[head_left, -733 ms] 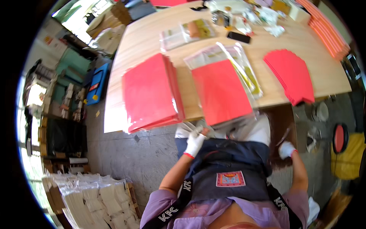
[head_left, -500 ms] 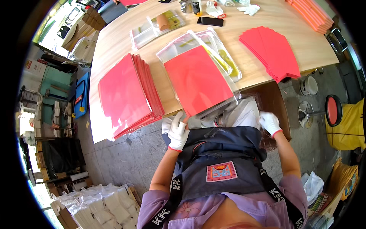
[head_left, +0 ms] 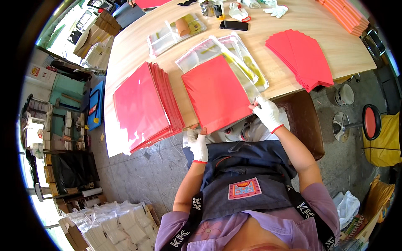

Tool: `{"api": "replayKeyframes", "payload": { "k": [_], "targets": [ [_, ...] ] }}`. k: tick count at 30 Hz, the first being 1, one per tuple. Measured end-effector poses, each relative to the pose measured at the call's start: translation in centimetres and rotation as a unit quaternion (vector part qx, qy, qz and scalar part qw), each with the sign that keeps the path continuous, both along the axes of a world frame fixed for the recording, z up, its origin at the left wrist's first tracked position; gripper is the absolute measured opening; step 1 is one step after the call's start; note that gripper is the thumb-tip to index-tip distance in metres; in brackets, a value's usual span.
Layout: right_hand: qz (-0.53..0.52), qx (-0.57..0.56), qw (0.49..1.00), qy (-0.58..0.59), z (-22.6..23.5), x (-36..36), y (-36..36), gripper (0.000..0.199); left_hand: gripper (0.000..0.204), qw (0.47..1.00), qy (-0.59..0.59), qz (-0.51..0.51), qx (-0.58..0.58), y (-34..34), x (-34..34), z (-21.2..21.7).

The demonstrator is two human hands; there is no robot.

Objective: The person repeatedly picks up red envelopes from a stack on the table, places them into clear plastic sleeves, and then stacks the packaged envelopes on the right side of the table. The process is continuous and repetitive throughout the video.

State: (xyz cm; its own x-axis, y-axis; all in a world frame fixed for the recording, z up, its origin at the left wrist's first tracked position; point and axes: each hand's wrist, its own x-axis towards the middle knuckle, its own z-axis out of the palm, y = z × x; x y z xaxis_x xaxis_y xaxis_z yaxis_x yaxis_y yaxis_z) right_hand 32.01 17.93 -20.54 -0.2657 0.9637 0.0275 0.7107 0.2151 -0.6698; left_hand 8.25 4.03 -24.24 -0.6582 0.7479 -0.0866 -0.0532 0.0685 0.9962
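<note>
Hands clamped on your red sheet [head_left: 215, 93]: left hand [head_left: 197, 142] at its near corner, right hand [head_left: 266, 112] at its right edge; long axis runs away from you, tilted left, on the tabletop [head_left: 138, 42].

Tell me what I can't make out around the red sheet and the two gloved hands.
Head view:
- Left hand: fingertips hidden under the red sheet; grip unclear.
- Right hand: whether it pinches the sheet or the clear bags is unclear.
- Clear bags' contents: blurred by glare.
- Orange stack: cut off by the rim.
</note>
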Motion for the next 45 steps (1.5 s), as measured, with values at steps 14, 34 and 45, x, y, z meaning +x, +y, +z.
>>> {"api": "replayKeyframes", "payload": {
  "k": [14, 34, 45],
  "targets": [
    [0.123, -0.405, 0.807, 0.412, 2.5, -7.3, -1.0, 0.034, 0.033, 0.987, 0.109, -0.059, 0.099, -3.3, -5.2, 17.1],
    [-0.141, -0.146, 0.847, 0.491, 2.4, 3.3, 3.3, 0.017, 0.050, 0.823, 0.510, 0.177, 0.175, -8.4, -8.4, 7.0],
    [-0.396, -0.135, 0.712, 0.564, -1.8, 25.7, 11.2, 0.025, 0.049, 0.711, 0.648, -0.270, -0.035, 6.6, 2.6, 4.1]
  ]
}}
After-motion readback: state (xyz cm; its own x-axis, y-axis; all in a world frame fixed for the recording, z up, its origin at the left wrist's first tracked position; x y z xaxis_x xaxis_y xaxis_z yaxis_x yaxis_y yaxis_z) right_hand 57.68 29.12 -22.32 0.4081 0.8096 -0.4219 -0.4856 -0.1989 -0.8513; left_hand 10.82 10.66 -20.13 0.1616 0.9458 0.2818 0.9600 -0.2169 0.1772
